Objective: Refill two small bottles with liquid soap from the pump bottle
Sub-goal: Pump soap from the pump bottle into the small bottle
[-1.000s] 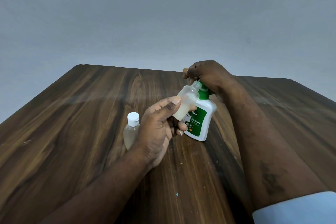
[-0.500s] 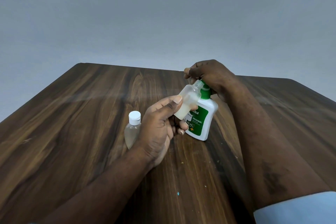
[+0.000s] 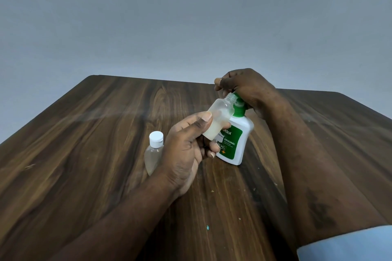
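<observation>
My left hand (image 3: 186,150) grips an uncapped small clear bottle (image 3: 218,118), tilted with its open neck up against the pump's spout; whitish soap fills its lower part. The white pump bottle (image 3: 235,140) with a green label and green pump stands on the wooden table (image 3: 84,154), leaning slightly. My right hand (image 3: 246,89) sits on top of the pump head, fingers curled over it, hiding most of the pump. A second small clear bottle (image 3: 153,154) with a white cap stands just left of my left hand, partly hidden by it.
The dark wooden table reaches a grey wall behind. Small crumbs and a tiny blue speck (image 3: 207,227) lie on the near part of the table. Its far edge and right edge are close behind the pump bottle.
My right hand has lifted a little on the pump head. The small bottle and my left hand stay in place.
</observation>
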